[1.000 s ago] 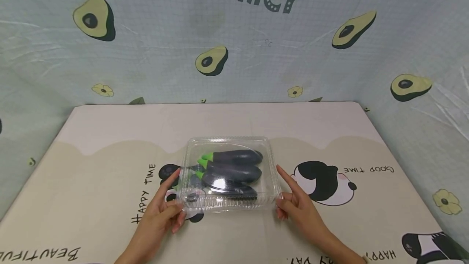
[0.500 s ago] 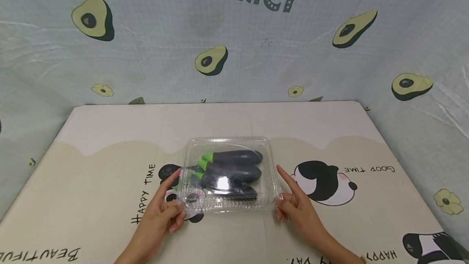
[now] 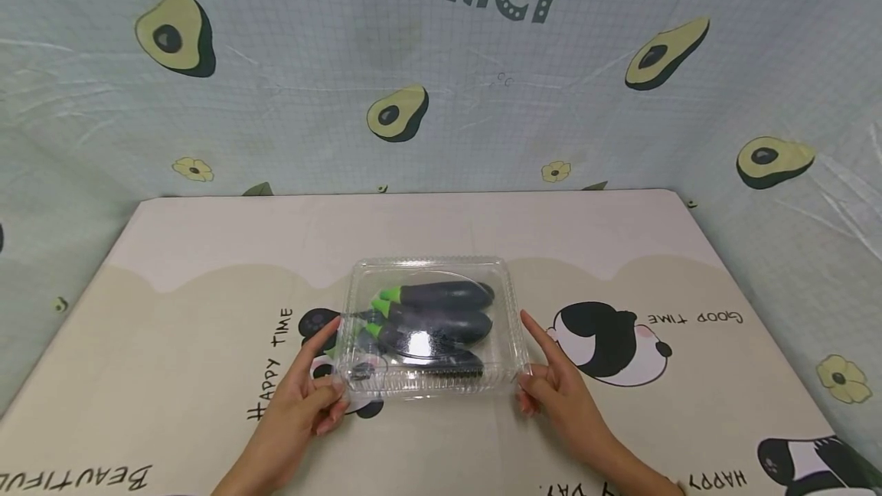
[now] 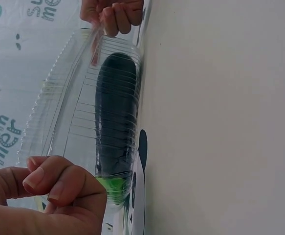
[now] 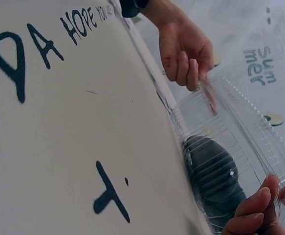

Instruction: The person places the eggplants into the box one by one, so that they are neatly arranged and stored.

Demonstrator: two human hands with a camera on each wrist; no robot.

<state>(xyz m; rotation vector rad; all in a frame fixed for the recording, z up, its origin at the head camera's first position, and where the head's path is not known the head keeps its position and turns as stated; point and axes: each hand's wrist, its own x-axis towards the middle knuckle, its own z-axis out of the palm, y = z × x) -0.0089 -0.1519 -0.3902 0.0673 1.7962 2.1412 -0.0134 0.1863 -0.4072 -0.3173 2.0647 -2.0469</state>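
Observation:
A clear plastic clamshell container (image 3: 430, 386) with its lid down sits mid-table in the head view. Several dark purple eggplants (image 3: 441, 321) with green stem ends lie inside it. My left hand (image 3: 296, 408) pinches the near left corner of its rim, index finger stretched along the side. At the near right corner, my right hand (image 3: 568, 404) pinches the rim in a mirrored way. The left wrist view shows one eggplant (image 4: 117, 112) through the ribbed wall. In the right wrist view both the left hand (image 5: 184, 54) and right hand (image 5: 254, 210) are at the rim.
The table is covered by a beige cloth (image 3: 172, 358) printed with pandas and lettering. Behind and beside it hangs a pale curtain (image 3: 296, 37) with avocado and flower prints.

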